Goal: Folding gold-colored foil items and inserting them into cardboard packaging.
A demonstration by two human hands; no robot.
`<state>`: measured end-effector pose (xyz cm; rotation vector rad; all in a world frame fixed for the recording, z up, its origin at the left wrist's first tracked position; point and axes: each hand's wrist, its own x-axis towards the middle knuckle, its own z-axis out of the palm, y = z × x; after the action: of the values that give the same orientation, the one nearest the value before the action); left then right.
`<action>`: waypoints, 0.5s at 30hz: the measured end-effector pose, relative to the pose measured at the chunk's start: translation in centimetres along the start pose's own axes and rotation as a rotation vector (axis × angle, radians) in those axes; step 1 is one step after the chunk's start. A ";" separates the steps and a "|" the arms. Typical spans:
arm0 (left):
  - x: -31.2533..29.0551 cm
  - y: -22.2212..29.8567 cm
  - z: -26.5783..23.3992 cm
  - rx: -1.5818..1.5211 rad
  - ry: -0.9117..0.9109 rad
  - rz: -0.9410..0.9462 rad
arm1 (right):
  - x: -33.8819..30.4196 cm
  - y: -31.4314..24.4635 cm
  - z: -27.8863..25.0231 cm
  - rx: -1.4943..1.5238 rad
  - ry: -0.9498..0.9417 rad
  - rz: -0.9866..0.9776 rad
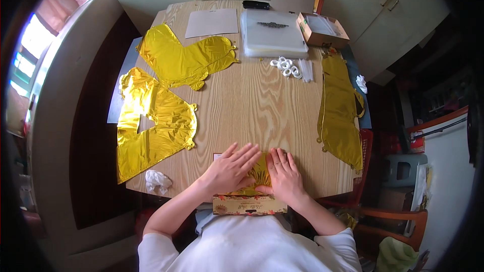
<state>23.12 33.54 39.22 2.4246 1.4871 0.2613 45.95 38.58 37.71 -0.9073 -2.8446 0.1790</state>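
Near the front edge of the table, a folded piece of gold foil (pixel 259 171), apparently a flat foil balloon, lies beneath my hands. My left hand (pixel 228 168) rests flat on its left part, fingers stretched out to the upper right. On the right side my right hand (pixel 285 175) lies palm down, fingers pointing away and thumb toward the middle. Neither hand grips anything. Just below, against my white shirt, sits a beige printed card (pixel 249 205) with an autumn leaf pattern and a small dark slot. The hands cover much of the foil.
Flat gold foil balloons lie at the far left (pixel 176 58), left (pixel 171 126) and right (pixel 340 106). Behind are a grey card (pixel 212 23), a stack of clear plastic bags (pixel 275 40), an open box (pixel 327 39), white ribbon rolls (pixel 287 66) and clear straws (pixel 306 70). Crumpled tissue (pixel 157 181) sits front left.
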 end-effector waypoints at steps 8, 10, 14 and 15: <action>0.4 0.2 1.4 0.047 -0.016 0.085 | -4.0 -2.0 -1.3 0.117 0.051 -0.271; 0.4 0.4 1.4 0.058 -0.013 0.083 | -5.3 -3.0 -2.3 0.134 0.047 -0.339; 0.3 0.6 1.4 0.078 -0.007 0.071 | -6.9 -3.6 -1.9 0.079 0.197 -0.343; 0.2 0.6 1.4 0.093 -0.003 0.073 | -7.1 -3.7 -2.0 0.084 0.221 -0.336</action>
<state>24.17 33.26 38.12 2.5546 1.4412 0.2079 50.01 31.60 39.52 -0.3957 -2.7055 0.1461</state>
